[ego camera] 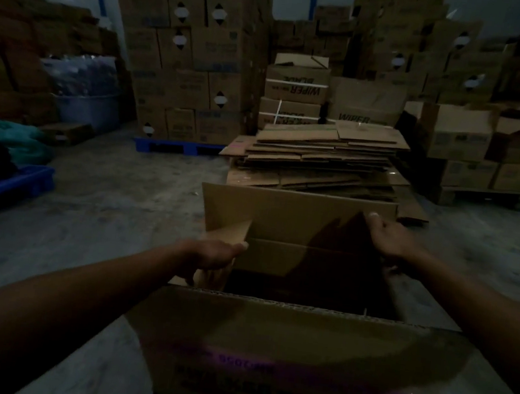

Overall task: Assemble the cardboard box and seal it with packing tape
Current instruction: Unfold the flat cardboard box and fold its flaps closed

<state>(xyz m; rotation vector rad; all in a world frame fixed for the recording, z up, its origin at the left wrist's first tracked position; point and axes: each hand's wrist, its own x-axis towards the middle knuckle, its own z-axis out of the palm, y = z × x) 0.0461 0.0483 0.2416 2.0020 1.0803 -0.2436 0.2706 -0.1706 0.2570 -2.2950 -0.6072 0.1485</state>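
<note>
An open brown cardboard box (295, 220) stands on the floor in front of me, its far flap upright and its near flap (293, 346) folded out toward me. My left hand (213, 254) presses on the small left side flap (232, 231), which tilts inward. My right hand (388, 235) grips the dark right side flap (347, 255), also tilted inward. The box's inside is in shadow. No packing tape is in view.
A pile of flattened cardboard (321, 155) lies just behind the box. Tall stacks of cartons (187, 52) on a blue pallet (173, 147) fill the back, more cartons at right (460, 135). A blue tray (3, 187) with cloth sits at left. The concrete floor (122, 200) surrounds the box.
</note>
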